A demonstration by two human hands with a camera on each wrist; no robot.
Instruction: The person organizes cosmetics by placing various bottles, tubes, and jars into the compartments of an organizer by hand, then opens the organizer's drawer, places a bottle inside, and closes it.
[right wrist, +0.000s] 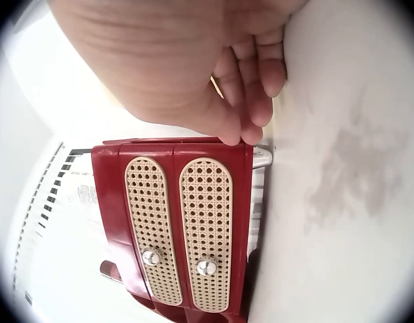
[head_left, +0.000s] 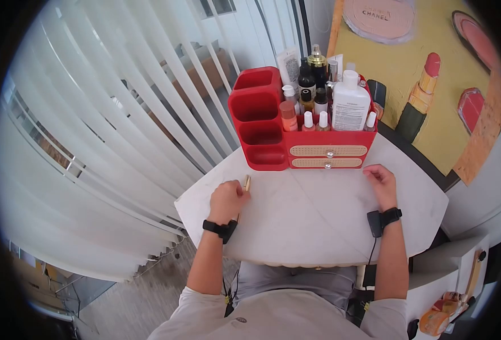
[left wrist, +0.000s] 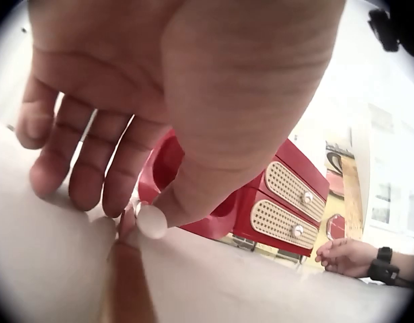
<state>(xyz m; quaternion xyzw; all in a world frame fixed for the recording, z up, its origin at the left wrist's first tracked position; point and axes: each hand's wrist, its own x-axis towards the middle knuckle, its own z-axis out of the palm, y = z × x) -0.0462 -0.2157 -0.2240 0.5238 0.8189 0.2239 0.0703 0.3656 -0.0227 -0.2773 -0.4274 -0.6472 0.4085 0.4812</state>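
Observation:
My left hand is at the left of the white tabletop, thumb and index finger pinching a slim gold-ended stick. In the left wrist view a white round end shows beside the thumb, and a blurred brown length runs towards the camera; the stick's exact kind I cannot tell. My right hand rests on the table with loosely bent fingers, holding nothing. Its fingertips are near the lower right corner of a red cosmetics organizer, which has two woven-front drawers with round knobs, both closed.
Bottles fill the organizer's right side, among them a large white bottle and white-capped nail polish bottles. Its left compartments hold nothing visible. The marble-look table has angled edges. Vertical blinds hang at the left; a cosmetics painting stands behind right.

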